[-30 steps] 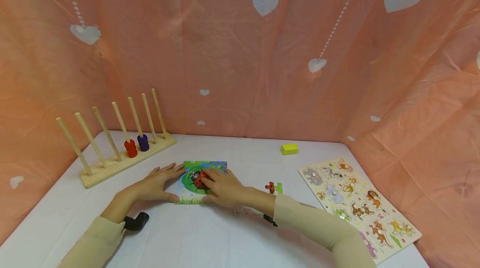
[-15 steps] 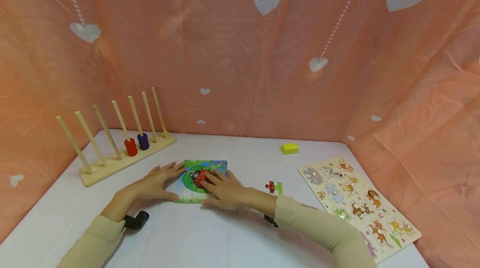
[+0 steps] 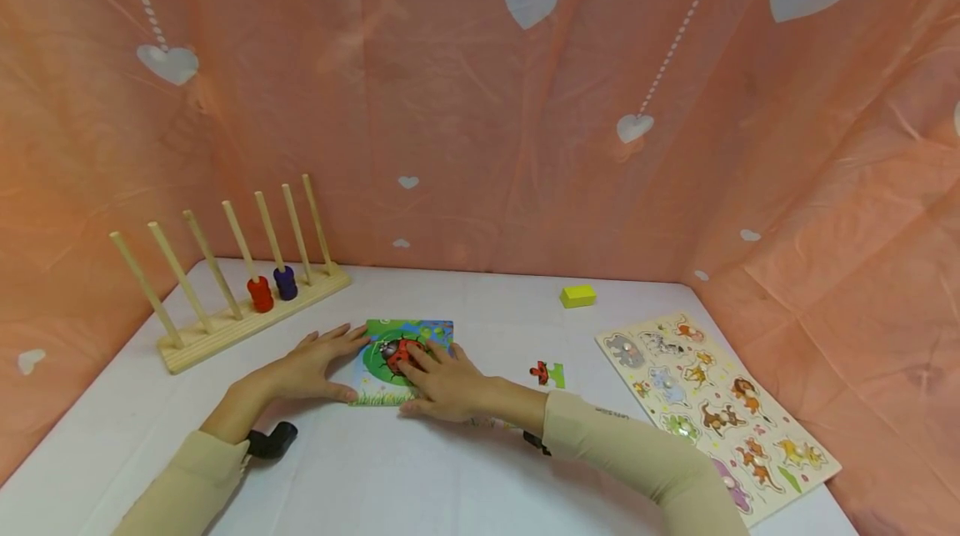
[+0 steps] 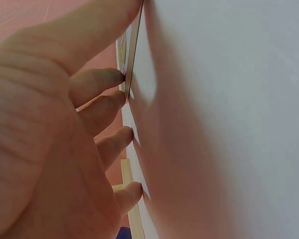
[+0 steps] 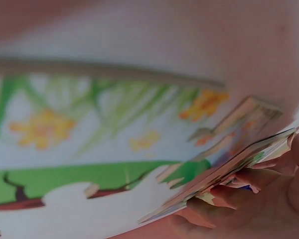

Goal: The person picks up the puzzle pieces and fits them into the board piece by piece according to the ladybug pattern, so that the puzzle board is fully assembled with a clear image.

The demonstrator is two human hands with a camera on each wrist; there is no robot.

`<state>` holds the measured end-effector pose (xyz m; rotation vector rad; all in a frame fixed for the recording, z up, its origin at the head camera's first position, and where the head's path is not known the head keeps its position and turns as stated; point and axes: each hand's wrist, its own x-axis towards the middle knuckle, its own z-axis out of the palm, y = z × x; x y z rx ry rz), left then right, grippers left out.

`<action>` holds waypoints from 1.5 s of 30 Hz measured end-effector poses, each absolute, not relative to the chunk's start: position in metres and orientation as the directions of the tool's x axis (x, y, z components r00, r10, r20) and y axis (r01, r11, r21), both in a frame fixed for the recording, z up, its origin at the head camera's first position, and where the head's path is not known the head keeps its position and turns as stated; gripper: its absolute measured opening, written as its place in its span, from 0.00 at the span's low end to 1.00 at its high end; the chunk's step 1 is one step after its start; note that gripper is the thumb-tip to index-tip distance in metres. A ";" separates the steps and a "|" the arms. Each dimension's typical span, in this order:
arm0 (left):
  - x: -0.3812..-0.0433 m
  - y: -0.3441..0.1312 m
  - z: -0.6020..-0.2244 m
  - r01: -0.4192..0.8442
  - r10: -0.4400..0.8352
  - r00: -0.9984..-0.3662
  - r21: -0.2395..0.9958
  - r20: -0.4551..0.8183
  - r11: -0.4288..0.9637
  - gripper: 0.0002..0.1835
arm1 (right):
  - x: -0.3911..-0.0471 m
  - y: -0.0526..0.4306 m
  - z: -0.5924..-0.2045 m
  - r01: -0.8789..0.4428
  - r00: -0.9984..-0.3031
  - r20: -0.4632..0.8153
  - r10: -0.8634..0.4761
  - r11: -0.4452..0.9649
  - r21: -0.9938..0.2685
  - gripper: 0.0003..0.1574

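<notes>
A square ladybug jigsaw puzzle (image 3: pixel 378 390) lies flat in front of me in the head view. My left hand (image 3: pixel 303 369) is at its left side, fingertips near the upper left corner and thumb at the lower left. In the left wrist view, those fingers (image 4: pixel 112 147) reach toward the thin board edge. My right hand (image 3: pixel 446 382) rests palm down with spread fingers on the right part of the puzzle, hiding some of it. Under my right forearm lies a loose section with grass and flowers (image 5: pixel 42 129), mostly hidden in the head view.
A small red and green puzzle piece (image 3: pixel 555 375) lies right of my right wrist. Farther back is a yellow block (image 3: pixel 577 296). A wooden animal peg puzzle (image 3: pixel 708 411) lies at right. At left stands a peg rack (image 3: pixel 255 323) with red and purple beads.
My right hand has shifted slightly toward me, its fingers more spread, so more of the ladybug shows. My left hand and the puzzle have stayed in place.
</notes>
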<state>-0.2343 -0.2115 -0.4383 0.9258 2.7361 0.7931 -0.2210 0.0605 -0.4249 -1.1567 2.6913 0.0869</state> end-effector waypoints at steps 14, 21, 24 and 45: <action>-0.239 -0.208 -0.443 0.527 0.620 -0.784 0.541 0.013 0.655 0.45 | -0.245 0.109 -0.401 -0.686 -0.687 -0.085 -0.721 0.683 -0.252 0.29; -0.238 -0.209 -0.441 0.521 0.610 -0.793 0.527 0.006 0.672 0.46 | -0.253 0.181 -0.384 -0.510 -0.791 -0.158 -0.591 0.779 -0.365 0.15; -0.237 -0.210 -0.440 0.524 0.609 -0.793 0.522 0.012 0.673 0.46 | -0.253 0.202 -0.385 -0.435 -0.811 -0.223 -0.541 0.812 -0.389 0.13; -0.235 -0.210 -0.437 0.529 0.609 -0.793 0.516 0.020 0.673 0.46 | -0.245 0.225 -0.405 -0.339 -0.888 -0.158 -0.432 0.847 -0.410 0.18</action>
